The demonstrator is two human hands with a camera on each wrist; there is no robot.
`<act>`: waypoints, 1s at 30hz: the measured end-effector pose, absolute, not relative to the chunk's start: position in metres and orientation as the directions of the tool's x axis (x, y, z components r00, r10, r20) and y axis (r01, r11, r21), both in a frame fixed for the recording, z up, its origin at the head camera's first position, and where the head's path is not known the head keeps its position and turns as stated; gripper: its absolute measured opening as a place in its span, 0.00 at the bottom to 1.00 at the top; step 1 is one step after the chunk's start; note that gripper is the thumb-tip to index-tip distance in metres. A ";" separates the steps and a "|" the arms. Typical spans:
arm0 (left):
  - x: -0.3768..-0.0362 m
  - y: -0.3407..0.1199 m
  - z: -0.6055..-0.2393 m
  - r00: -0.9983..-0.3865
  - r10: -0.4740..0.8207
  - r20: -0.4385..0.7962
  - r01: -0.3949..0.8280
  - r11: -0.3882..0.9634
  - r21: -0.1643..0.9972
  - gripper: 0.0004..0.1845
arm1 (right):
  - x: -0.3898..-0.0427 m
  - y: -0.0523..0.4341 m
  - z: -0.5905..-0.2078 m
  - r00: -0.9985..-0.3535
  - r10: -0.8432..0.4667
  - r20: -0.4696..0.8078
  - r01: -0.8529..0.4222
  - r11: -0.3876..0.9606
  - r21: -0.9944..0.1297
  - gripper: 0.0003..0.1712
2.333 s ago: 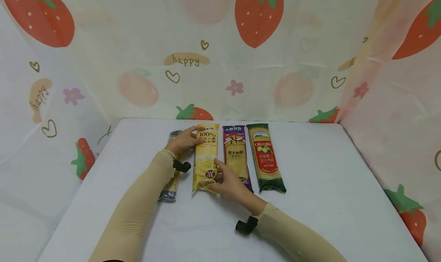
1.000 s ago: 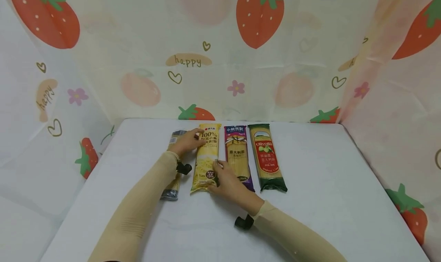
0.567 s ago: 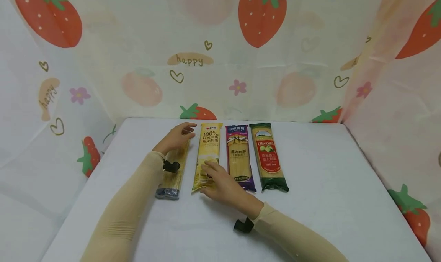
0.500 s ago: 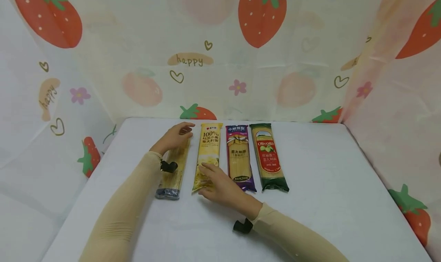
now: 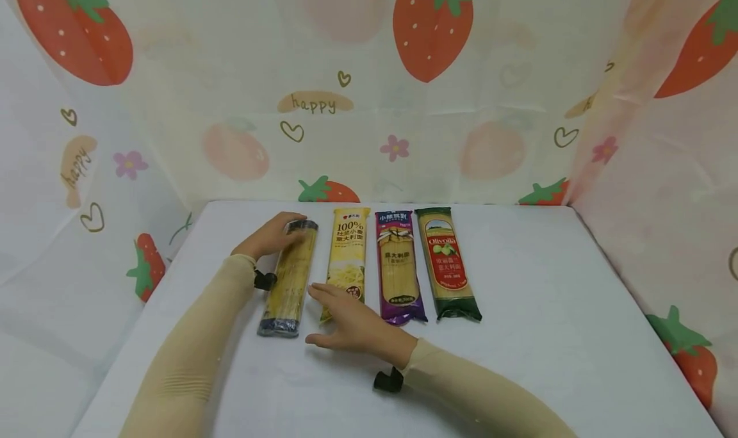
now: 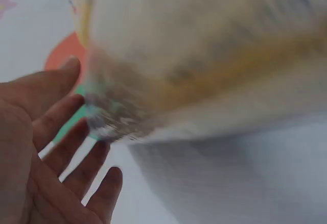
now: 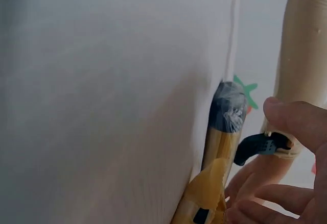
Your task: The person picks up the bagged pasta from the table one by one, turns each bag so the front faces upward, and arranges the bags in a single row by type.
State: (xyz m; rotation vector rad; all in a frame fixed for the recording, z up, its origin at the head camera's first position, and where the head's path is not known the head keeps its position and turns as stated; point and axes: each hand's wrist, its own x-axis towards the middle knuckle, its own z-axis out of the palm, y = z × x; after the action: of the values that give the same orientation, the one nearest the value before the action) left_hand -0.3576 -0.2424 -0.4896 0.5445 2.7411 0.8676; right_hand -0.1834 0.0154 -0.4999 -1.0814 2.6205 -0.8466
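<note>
Leftmost in the head view lies a clear pack of spaghetti [image 5: 291,281] with dark blue ends. My left hand [image 5: 266,238] is at its far end, fingers along the top and left side. In the left wrist view the hand [image 6: 61,137] has its fingers spread at the end of the blurred pack [image 6: 122,106]. My right hand [image 5: 357,323], thumb and fingers apart, reaches over the near end of a yellow pasta pack [image 5: 348,252] and holds nothing. In the right wrist view the right hand [image 7: 296,127] stands beside the spaghetti pack's dark end [image 7: 228,106].
A purple pasta pack [image 5: 398,265] and a green pasta pack with a red label [image 5: 446,265] lie to the right, in a row with the others. They lie on a white-covered table [image 5: 530,297]. A strawberry-print cloth [image 5: 496,92] hangs behind and at both sides.
Both hands have let go of the yellow pack and moved left. The left hand has gone to the spaghetti pack's far end; the right hand has drawn back toward the gap between the two packs.
</note>
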 end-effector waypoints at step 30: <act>-0.373 -0.240 -0.481 -0.880 0.358 -0.311 0.199 0.874 0.444 0.36 | -0.194 -0.031 -0.503 -0.771 -0.628 -0.110 -0.506 0.708 -0.492 0.72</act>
State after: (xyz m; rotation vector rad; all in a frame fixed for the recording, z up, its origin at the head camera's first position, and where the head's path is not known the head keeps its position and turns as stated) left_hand -0.3732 -0.2400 -0.4812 0.4117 2.6558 0.5713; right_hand -0.1943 -0.0305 -0.5025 -0.8983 2.6468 -0.6465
